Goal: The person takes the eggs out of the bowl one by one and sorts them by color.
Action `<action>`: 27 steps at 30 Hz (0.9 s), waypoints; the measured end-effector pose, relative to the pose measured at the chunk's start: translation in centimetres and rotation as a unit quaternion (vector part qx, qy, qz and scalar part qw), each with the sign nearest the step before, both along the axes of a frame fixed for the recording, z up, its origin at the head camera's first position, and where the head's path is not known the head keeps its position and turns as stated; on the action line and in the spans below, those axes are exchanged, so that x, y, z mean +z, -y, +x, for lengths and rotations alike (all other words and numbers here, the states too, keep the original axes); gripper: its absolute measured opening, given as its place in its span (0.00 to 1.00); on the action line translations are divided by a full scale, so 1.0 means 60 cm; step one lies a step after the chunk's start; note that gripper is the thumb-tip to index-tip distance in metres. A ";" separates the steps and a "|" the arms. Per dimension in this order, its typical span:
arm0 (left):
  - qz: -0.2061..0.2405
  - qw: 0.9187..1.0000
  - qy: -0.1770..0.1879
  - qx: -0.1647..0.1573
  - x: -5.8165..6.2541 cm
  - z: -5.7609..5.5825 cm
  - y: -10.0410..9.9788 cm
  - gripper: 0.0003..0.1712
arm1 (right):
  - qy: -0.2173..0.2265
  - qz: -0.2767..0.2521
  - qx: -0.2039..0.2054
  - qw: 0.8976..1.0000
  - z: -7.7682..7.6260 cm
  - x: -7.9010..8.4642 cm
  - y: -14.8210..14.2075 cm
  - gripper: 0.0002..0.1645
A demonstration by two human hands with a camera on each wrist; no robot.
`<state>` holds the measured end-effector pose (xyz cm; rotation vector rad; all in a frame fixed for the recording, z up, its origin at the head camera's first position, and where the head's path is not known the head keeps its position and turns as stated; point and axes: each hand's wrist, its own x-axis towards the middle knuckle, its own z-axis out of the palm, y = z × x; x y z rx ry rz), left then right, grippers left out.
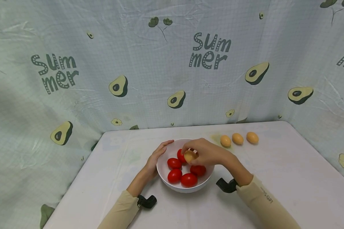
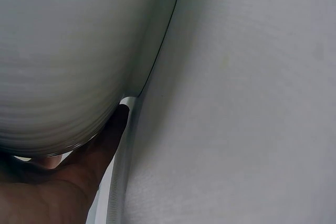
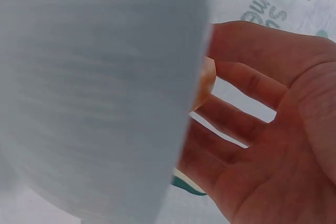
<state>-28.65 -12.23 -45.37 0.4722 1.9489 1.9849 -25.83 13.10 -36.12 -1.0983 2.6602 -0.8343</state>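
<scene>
**Holding a yellow egg [image 1: 190, 156] over the white bowl [image 1: 186, 190]**

Pinches it in the right hand [image 1: 207, 152], perhaps to stay clear of the red eggs [image 1: 189, 180] below. Rests the left hand [image 1: 154, 159], fingers fairly straight, against the bowl's left side, likely for steadiness. Shows three more yellow eggs [image 1: 237, 139] beyond, lined up on the table [image 1: 275, 171], perhaps for easy reach.

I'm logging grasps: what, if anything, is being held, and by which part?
The right hand holds a yellow-brown egg by its sides; exact contact spots are partly hidden. The left hand rests against the white bowl.
</scene>
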 end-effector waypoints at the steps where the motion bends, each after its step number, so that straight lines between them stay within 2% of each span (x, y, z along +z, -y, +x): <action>1: 0.000 1.000 0.000 0.000 0.000 0.000 0.000 0.30 | -0.002 -0.002 0.000 1.000 0.000 0.002 -0.002 0.19; 13: -0.005 1.000 -0.006 0.003 -0.001 0.001 -0.001 0.30 | -0.024 -0.011 -0.017 1.000 0.001 0.013 -0.024 0.21; 27: -0.001 1.000 -0.012 -0.003 -0.003 0.001 0.000 0.30 | -0.036 -0.036 -0.040 0.998 -0.006 0.019 -0.076 0.23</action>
